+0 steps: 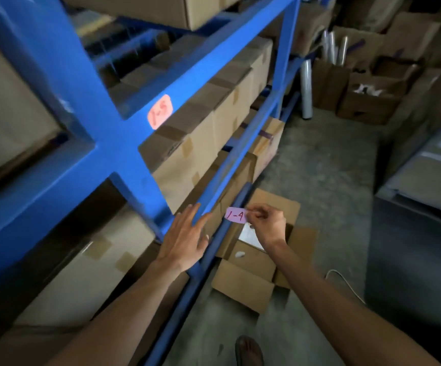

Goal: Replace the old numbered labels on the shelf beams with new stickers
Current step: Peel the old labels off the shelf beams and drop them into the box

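Note:
A blue steel shelf rack [113, 151] fills the left of the view. An orange label [160, 111] marked "1-5" is stuck on an upper beam. My right hand [265, 223] pinches the right end of a pink sticker [236, 215] marked "1-4", held in the air just right of the lower beam [230, 154]. My left hand [185, 237] lies open with straight fingers against the blue upright where it meets that lower beam.
Taped cardboard boxes [200, 143] fill the shelves. An open box [256, 257] lies on the concrete floor below my right hand. More boxes and film rolls [307, 91] stand at the back right. A grey cabinet [419, 233] is on the right. A foot [248, 351] shows at the bottom.

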Demonstrator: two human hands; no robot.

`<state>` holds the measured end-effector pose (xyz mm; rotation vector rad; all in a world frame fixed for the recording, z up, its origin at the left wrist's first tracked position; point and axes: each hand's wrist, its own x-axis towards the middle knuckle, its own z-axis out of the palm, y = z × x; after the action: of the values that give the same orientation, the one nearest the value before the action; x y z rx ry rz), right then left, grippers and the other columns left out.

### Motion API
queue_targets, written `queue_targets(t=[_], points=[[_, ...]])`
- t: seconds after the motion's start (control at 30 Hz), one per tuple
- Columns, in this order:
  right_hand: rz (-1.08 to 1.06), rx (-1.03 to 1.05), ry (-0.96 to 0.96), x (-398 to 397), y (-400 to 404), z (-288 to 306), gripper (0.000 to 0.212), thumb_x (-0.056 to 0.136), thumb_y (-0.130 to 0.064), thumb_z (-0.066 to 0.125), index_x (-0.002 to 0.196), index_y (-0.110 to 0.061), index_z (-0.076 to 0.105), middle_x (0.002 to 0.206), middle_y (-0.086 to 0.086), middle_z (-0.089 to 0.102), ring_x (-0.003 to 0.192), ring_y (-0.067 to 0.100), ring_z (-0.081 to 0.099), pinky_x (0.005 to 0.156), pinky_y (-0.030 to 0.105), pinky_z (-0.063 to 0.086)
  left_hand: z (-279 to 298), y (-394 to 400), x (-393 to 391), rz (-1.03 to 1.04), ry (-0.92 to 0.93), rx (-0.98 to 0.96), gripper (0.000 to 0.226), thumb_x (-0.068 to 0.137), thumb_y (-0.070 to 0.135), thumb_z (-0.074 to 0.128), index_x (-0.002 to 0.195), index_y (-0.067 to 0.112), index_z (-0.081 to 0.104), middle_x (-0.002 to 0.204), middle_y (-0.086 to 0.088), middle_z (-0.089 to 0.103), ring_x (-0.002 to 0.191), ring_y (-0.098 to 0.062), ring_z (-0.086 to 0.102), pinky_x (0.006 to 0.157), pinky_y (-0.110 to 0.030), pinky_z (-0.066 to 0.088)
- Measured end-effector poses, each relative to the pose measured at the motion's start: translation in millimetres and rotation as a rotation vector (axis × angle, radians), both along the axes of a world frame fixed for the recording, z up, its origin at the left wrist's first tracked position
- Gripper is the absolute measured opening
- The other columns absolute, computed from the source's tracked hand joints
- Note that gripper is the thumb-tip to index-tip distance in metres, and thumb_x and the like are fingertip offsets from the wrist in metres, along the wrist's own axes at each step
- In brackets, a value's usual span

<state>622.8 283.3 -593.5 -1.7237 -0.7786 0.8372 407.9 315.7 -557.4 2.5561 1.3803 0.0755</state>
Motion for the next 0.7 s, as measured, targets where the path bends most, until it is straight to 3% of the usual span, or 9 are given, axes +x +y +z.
queue_targets(t=[0.17,0.3,0.4,0.5,0.57,0.7], points=[[-0.075,-0.196,0.051,41.6,15.8,-79.8,0.022,0.081,-0.003,0.069,0.074,-0.024,0.073,0.078,0.010,0.074,0.065,0.017,0.068,0.057,0.032,0.059,-79.2,55.6,26.3,0.033,0.133,-0.191,0.066,0.101,0.040,0.046,0.158,0.021,0.019,0.169,-0.009,0.009,0.156,-0.026,0.008,0.126,-0.041,0.016],[-0.134,-0.338,0.072,68.1,23.0,-135.8,0.015,0.081,-0.003,0.068,0.080,-0.014,0.077,0.080,0.011,0.075,0.068,0.023,0.067,0.068,0.038,0.058,-131.0,96.7,37.3,0.012,0.244,-0.210,0.073,0.100,0.044,0.047,0.159,0.021,0.011,0.169,-0.011,0.002,0.156,-0.027,0.005,0.126,-0.042,0.015],[-0.159,-0.420,0.057,83.3,31.2,-175.4,0.015,0.080,-0.005,0.067,0.081,-0.016,0.078,0.070,0.000,0.070,0.062,0.014,0.060,0.066,0.032,0.054,-164.6,125.7,46.6,0.014,0.253,-0.216,0.077,0.100,0.041,0.049,0.160,0.023,0.006,0.169,-0.012,-0.008,0.156,-0.029,-0.002,0.125,-0.042,0.013],[-0.163,-0.474,0.027,92.9,39.2,-207.6,0.019,0.081,-0.005,0.064,0.083,-0.017,0.079,0.080,-0.003,0.072,0.073,0.012,0.063,0.071,0.025,0.053,-189.4,143.8,56.5,0.007,0.324,-0.168,0.080,0.099,0.039,0.050,0.160,0.026,0.000,0.167,-0.015,-0.017,0.155,-0.032,-0.012,0.125,-0.048,0.009],[-0.162,-0.510,0.017,98.7,47.0,-228.7,0.020,0.081,-0.006,0.064,0.081,-0.020,0.079,0.090,-0.001,0.075,0.084,0.014,0.067,0.078,0.027,0.056,-203.2,152.5,64.6,-0.005,0.318,-0.080,0.079,0.097,0.038,0.052,0.160,0.027,0.006,0.166,-0.017,-0.019,0.155,-0.034,-0.014,0.125,-0.052,0.007],[-0.154,-0.593,-0.015,108.4,61.7,-258.6,0.020,0.079,-0.009,0.064,0.079,-0.024,0.078,0.095,0.002,0.076,0.092,0.021,0.070,0.084,0.039,0.058,-219.7,161.3,70.4,-0.074,0.310,0.127,0.072,0.086,0.037,0.064,0.152,0.023,0.040,0.167,-0.025,-0.001,0.155,-0.038,0.002,0.124,-0.054,0.017]])
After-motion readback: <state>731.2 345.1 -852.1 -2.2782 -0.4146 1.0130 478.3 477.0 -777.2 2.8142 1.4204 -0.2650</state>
